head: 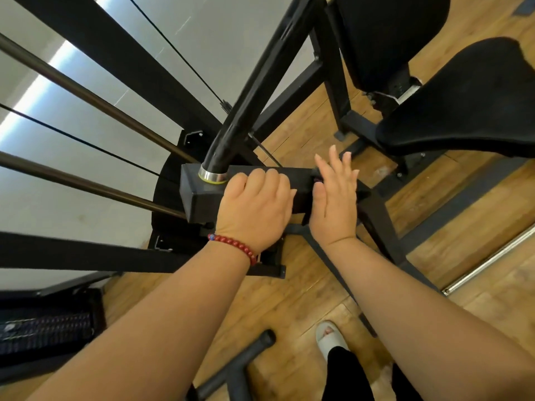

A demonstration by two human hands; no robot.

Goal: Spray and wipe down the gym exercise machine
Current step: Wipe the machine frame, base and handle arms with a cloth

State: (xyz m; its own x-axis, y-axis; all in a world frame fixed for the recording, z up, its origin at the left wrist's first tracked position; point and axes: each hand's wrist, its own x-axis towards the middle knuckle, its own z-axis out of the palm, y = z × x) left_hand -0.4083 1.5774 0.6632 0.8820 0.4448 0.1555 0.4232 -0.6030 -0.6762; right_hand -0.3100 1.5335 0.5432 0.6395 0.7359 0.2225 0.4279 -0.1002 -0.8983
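The black gym machine fills the view; its dark block-shaped housing (199, 198) sits at the centre with a black tube and silver collar (212, 176) rising from it. My left hand (254, 206), with a red bead bracelet at the wrist, rests on top of this housing, its fingers curled over the far edge. My right hand (335, 195) lies just to the right with straight, spread fingers against the housing's right end. No spray bottle or cloth is visible in either hand.
Two black padded seat cushions (463, 111) stand at the upper right. Steel guide rods (86, 96) and thin cables run at the left before a grey panel. A black T-shaped bar (240, 366) and my slippered foot (330, 337) are on the wooden floor below.
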